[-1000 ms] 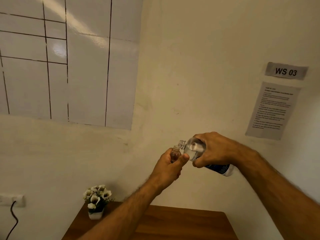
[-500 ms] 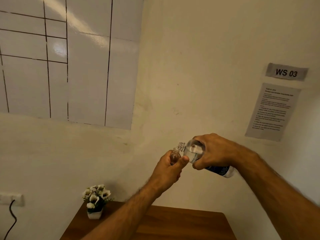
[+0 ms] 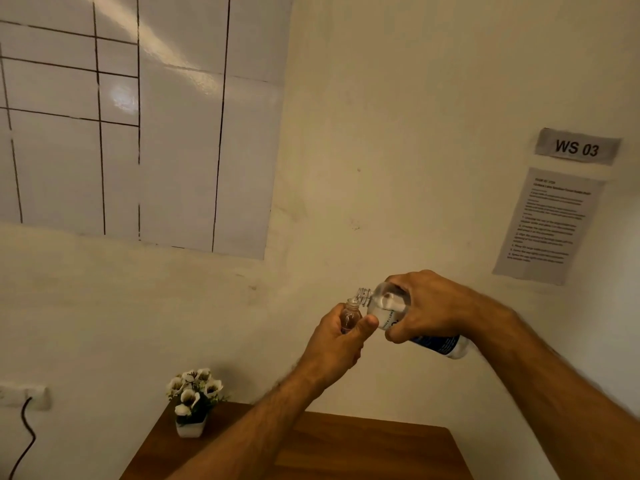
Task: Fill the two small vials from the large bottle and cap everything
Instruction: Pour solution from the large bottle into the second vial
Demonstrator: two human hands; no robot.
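Vial [image 3: 350, 315] first: it sits upright in the left hand [image 3: 337, 348], raised in mid-air well above the wooden table [image 3: 363, 448], its open neck turned up so it can take liquid. The fingers are curled tight round its body, thumb [image 3: 367, 323] pressed across the front, which steadies the small mouth. From the vial's neck, at about 2 o'clock and touching or all but touching, is the threaded mouth of the large bottle [image 3: 384, 306]. The right hand [image 3: 429, 306] wraps closed round that bottle's shoulder and tips it toward the left, base up at 4 o'clock, so the clear liquid runs toward the neck. Whether any is flowing cannot be told. No caps and no second vial are in view. Farther out, at 7 o'clock, a small flower pot [image 3: 192, 403] stands on the table's far left corner.
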